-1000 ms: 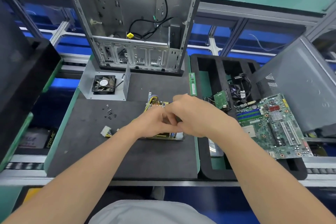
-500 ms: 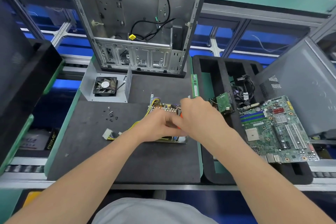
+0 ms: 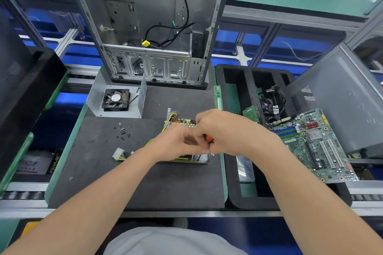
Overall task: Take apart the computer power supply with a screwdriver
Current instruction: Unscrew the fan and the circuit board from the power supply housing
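Note:
The opened power supply lies on the black mat, its circuit board and yellow wires exposed, mostly hidden under my hands. My right hand is closed round a screwdriver with an orange and black handle, pointing down at the supply's near right corner. My left hand meets it from the left, with its fingers curled in at the screwdriver's lower part. The tip is hidden. A white connector on its wires trails off to the left.
The supply's metal cover with fan and several loose screws lie at the back left. An empty computer case stands behind. To the right, a black foam tray holds a motherboard and cables. A memory stick lies at the mat's edge.
Both hands have stayed together over the power supply, shifting slightly toward its near right corner. The orange screwdriver handle now shows between them.

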The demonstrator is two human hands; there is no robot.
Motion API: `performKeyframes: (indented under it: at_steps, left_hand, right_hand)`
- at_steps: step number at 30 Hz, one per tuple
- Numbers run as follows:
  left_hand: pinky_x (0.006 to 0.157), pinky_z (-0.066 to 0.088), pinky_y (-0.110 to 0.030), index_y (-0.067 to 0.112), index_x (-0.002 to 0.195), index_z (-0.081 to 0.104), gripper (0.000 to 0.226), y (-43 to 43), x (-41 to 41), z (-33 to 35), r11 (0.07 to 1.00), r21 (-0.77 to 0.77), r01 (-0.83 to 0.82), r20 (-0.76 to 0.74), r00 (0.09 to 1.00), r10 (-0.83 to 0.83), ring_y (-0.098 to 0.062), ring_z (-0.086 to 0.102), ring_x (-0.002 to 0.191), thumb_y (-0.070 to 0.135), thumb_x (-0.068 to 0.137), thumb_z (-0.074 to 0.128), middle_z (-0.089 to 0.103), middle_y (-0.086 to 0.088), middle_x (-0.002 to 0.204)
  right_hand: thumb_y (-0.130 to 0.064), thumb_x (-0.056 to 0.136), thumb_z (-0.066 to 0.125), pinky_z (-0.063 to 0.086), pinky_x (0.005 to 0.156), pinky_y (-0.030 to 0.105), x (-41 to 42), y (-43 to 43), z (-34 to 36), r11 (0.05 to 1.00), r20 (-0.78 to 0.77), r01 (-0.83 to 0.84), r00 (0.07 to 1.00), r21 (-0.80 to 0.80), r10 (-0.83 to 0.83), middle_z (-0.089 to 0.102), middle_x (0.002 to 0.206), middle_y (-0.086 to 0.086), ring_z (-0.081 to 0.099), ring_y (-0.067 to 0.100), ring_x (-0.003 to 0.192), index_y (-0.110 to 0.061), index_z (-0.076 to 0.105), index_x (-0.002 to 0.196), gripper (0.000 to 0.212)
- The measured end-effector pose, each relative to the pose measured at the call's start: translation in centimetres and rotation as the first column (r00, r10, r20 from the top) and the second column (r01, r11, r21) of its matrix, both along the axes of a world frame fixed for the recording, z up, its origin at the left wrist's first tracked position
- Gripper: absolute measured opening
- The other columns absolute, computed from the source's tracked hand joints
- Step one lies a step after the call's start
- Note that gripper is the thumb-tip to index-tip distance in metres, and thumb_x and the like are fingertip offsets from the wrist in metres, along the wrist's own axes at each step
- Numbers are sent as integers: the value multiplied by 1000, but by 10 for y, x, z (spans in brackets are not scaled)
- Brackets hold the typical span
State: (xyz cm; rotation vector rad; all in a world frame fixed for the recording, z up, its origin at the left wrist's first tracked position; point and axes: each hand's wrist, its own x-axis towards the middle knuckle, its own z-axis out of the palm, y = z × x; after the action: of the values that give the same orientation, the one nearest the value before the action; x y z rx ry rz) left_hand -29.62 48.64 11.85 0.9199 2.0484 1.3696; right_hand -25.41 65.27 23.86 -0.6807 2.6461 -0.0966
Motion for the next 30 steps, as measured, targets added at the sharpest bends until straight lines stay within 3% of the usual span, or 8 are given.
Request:
performKeyframes:
  at_steps: [4,7,11,15,18,22,26,30]
  left_hand:
    - [77,58,-31,32,81,77,13,0,0,-4,1000,16,-13,-4,1000,13,-7,66,75,45,81,75,76,8,83]
    - [69,51,-32,23,78,75,20,1,-1,-5,1000,6,-25,14,1000,25,-17,55,67,43,82,74,68,9,74]
    - [97,58,-39,39,102,81,22,-1,1,-1,999,49,-2,68,998,-2,-28,74,103,21,89,82,80,2,102]
    - [81,57,-26,43,90,78,20,-1,-2,-4,999,32,-27,82,996,25,-6,73,86,25,86,84,79,7,91]
    - [78,56,-23,34,93,79,12,-2,-3,-8,999,-3,-40,17,999,40,-6,75,89,24,88,82,78,10,87]
    - [77,51,-17,40,78,74,19,-1,-2,-6,1000,-14,-20,-24,1000,19,2,69,79,26,87,83,76,13,80]
    - [84,57,-24,33,80,76,15,-3,-3,-6,1000,13,-5,-4,1000,5,-10,75,86,22,86,84,79,5,90]
    - [69,54,-34,17,79,75,12,-2,-4,-10,999,-36,-18,-60,998,16,-17,64,70,26,87,80,72,2,75]
  right_hand:
    - [-24,87,67,55,71,41,4,0,0,1000,-50,11,999,-1,-11,47,88,-9,55,18,82,-25,66,90,3]
    - [-57,93,56,40,53,36,10,-7,-8,964,-251,267,934,23,-253,46,78,-2,51,28,72,-19,50,88,39]
    - [-53,96,56,24,48,30,8,-15,-15,842,-174,539,832,29,-527,39,73,2,45,29,62,-18,39,74,46]
    - [-29,90,66,43,56,32,1,-8,-9,910,-49,414,909,-18,-414,53,81,3,57,33,74,-17,57,94,16]
    - [-21,89,69,59,67,42,2,-3,-5,949,23,306,952,-72,-305,61,81,-1,63,32,80,-23,59,92,11]
    - [-18,84,73,58,71,44,2,-2,-4,990,9,122,993,-64,-122,48,78,-11,60,24,84,-25,64,86,12]
    - [-6,80,72,56,74,45,-2,-1,-2,999,32,2,999,44,-3,43,88,-9,58,22,87,-25,67,85,21]
    - [-34,87,69,54,69,41,7,-2,-2,998,-74,60,995,-7,-60,49,89,-10,60,21,84,-27,60,98,16]
